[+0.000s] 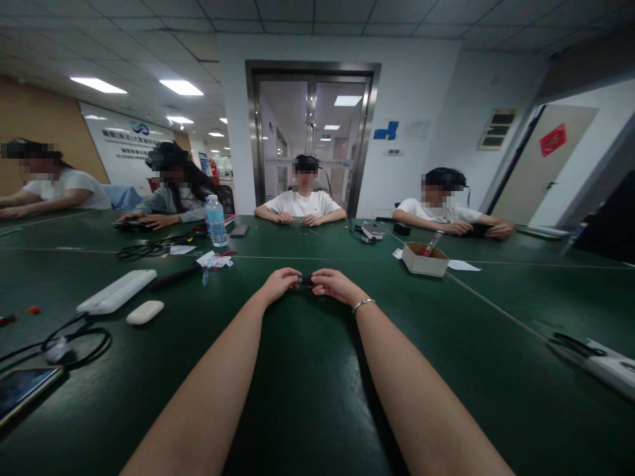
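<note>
Both my hands meet over the middle of the green table (307, 370), holding a small dark cylindrical object (306, 279) between them. My left hand (282, 285) pinches its left end, where a greyish part shows. The right end is gripped by the fingers of my right hand (336, 285), with a silver bracelet (364, 304) around that wrist. The object lies level, and its finer details are too small to make out.
To the left are a white power bank (118, 291), a white oval case (145, 312), a phone (27, 390), cables and a water bottle (216, 222). A small box (424, 260) stands at right. Several people sit across the table.
</note>
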### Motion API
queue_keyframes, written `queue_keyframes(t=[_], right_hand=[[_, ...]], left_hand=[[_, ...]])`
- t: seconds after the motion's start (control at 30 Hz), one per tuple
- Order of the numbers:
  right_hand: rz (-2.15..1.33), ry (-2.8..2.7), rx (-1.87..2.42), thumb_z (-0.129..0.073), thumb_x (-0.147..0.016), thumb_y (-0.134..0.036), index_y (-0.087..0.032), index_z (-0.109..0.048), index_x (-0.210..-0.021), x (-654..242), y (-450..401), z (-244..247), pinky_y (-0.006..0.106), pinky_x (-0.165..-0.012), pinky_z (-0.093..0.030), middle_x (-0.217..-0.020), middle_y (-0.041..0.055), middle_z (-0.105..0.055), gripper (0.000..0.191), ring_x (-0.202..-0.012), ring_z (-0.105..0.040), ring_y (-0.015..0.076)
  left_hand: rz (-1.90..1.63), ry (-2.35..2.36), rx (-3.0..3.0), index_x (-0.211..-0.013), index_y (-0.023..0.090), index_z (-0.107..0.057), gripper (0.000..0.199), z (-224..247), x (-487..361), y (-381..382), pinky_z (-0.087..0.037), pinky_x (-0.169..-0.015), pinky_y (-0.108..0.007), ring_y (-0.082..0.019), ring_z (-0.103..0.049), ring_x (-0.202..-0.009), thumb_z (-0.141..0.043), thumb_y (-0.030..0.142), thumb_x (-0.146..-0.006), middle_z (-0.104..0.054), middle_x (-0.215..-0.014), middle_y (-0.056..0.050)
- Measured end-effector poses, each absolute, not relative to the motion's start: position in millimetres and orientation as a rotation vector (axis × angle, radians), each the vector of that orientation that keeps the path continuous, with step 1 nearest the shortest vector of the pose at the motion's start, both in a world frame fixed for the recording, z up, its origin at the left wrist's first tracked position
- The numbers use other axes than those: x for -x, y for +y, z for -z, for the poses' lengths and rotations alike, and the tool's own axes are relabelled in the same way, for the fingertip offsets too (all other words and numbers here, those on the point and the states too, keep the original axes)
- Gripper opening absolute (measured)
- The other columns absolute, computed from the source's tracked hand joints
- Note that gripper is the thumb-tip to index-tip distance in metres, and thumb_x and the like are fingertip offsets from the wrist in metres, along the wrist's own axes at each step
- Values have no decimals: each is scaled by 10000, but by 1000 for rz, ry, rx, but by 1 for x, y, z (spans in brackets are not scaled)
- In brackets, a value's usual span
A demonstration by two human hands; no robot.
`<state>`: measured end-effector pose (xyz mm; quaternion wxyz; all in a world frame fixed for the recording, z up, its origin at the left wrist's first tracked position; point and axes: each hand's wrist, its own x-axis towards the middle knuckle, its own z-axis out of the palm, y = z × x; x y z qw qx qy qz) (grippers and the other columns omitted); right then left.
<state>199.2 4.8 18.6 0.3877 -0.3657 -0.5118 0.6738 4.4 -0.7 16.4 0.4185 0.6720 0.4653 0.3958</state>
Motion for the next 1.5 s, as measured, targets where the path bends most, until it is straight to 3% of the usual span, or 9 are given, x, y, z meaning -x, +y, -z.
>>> queue_keyframes(t=[0.6, 0.93, 1.2, 1.37, 1.5], right_hand=[[-1721, -1291, 909, -607, -786, -20, -72, -532, -929, -200, 3, -19, 207, -536, -560, -730, 111, -647, 170, -549, -641, 137], [-1718, -1294, 907, -634, -771, -35, -73, -531, -925, -200, 3, -19, 214, -547, -564, -728, 111, -648, 189, -546, -639, 136], [-1718, -1293, 910, -625, -775, -28, -71, -526, -920, -199, 2, -21, 211, -540, -561, -721, 111, -647, 180, -539, -638, 134], [-1717, -1284, 911, -640, -769, -37, -73, -531, -924, -199, 3, -20, 210, -530, -559, -740, 120, -647, 193, -545, -640, 141], [-1710, -1288, 909, -633, -774, -32, -77, -531, -913, -199, 3, -20, 209, -536, -559, -721, 104, -641, 178, -549, -641, 139]], left_hand=[[-1000, 1149, -1692, -945, 127, -616, 269, -19, -4, -3, -397, -634, -244, -128, -539, -703, -553, 194, -693, -622, -794, -41], [-1051, 1109, -1685, -958, 122, -608, 295, -19, -2, -4, -409, -637, -248, -132, -542, -695, -598, 182, -670, -609, -734, -31], [-1076, 1033, -1643, -953, 123, -605, 339, -17, 1, 0, -418, -746, -272, -148, -568, -815, -619, 107, -615, -636, -876, -70], [-1030, 1153, -1623, -989, 141, -608, 309, -16, 0, 2, -406, -632, -245, -129, -544, -723, -573, 264, -708, -630, -906, -68], [-1013, 1205, -1670, -951, 123, -620, 319, -13, -2, 4, -392, -590, -240, -117, -518, -637, -484, 356, -782, -622, -794, -60]])
